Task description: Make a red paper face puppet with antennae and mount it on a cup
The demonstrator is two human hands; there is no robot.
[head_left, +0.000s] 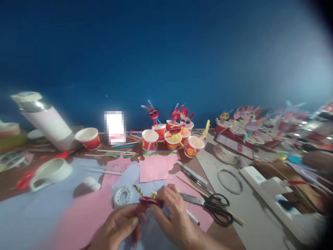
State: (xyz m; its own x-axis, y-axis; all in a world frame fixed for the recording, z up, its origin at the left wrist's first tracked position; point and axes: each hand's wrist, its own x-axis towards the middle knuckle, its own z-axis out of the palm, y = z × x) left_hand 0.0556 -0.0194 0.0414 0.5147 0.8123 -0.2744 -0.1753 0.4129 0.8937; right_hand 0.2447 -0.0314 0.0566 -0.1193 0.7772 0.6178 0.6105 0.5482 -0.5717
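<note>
Between my two hands is a small red paper face (148, 200) with dark eyes and two yellow-and-black striped antennae (137, 190). My left hand (121, 222) pinches its left edge with curled fingers. My right hand (175, 211) grips its right side, the fingers bent over the top and hiding part of it. Just behind my left hand lies a white roll of tape (122, 196). Black-handled scissors (214, 205) rest to the right of my right hand, and a marker (193, 218) sticks out beside that wrist.
Red paper cups (194, 147) holding paper faces stand along the blue wall. Pink paper (158, 166) and pale blue paper (28, 215) cover the table. At left are a white mug (53, 173) and a tilted flask (49, 123); a white power strip (273, 198) lies at right.
</note>
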